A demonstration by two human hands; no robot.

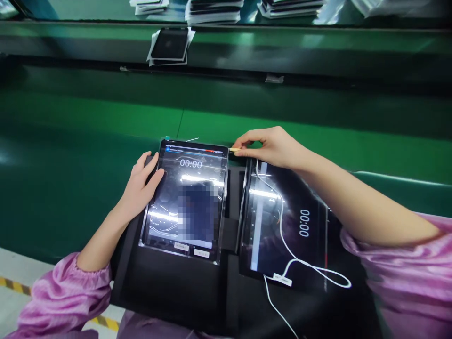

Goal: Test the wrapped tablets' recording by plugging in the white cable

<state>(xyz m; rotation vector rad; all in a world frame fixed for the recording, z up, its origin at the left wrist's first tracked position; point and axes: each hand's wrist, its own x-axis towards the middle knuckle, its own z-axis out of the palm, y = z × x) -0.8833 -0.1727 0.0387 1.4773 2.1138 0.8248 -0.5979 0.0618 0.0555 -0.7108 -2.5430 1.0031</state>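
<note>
A lit tablet (169,188) showing "00:00" lies in front of me, with a clear film around its edges. My left hand (141,186) holds its upper left edge, thumb on the front rim and the other fingers along the side. At the upper right corner, my right hand (268,146) pinches a slim pale-yellow plug (233,149) whose tip meets the tablet's side. From under that hand a white cable (281,221) trails down across a second lit tablet (268,240), turned sideways and also reading "00:00". Whether the cable joins the plug is hidden by my fingers.
Black holders (176,282) sit beneath both tablets on the green bench (52,188). Farther back, a dark panel with white sheets (171,44) lies on a green ledge (282,49). Several stacks of panels (213,12) line the far surface. Yellow-black tape (16,286) marks the floor.
</note>
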